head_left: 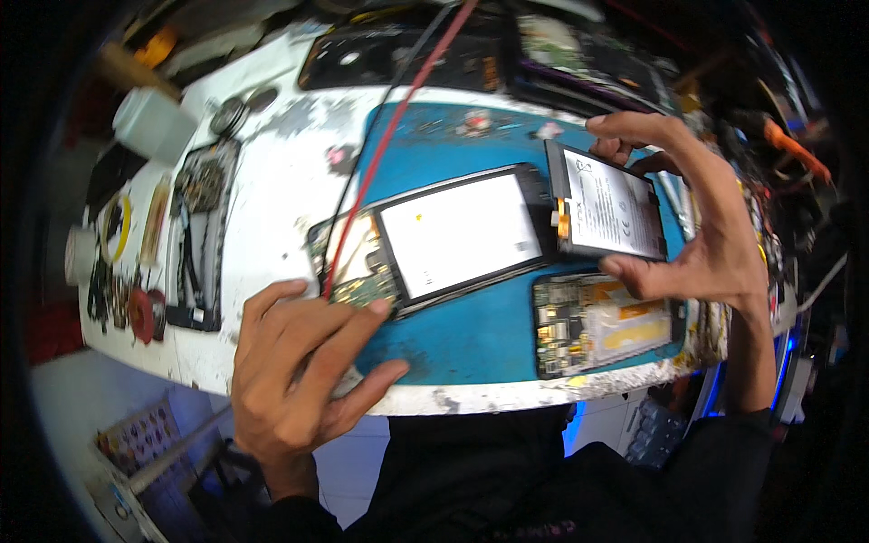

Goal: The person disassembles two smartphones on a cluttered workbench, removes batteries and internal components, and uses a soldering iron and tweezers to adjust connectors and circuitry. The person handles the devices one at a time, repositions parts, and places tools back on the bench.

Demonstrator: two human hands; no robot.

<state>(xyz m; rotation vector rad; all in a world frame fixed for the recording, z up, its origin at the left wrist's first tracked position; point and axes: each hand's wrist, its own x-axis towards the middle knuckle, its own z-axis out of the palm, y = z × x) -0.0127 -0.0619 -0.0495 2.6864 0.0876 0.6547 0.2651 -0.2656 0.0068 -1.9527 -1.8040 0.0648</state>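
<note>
My right hand (715,235) holds a flat phone battery (608,204) with a white label and black edges. The thumb is at its near edge, and the fingers are at its far edge. Left of it lies an opened phone (539,217) with a blank white rectangle and a circuit board (367,291) at its left end. Over that board my left hand (303,362) has its fingers apart, with a fingertip at the board's near edge. A red wire (398,118) and a black wire (371,136) come down to the board. Below the battery lies another opened phone (625,330).
A blue mat (453,353) covers the middle of the white worktable (272,199). On the left are a phone frame with parts (204,235), a white container (154,125) and a yellow ring (118,226). Dark device panels (398,63) line the back; an orange-handled tool (797,149) is at right.
</note>
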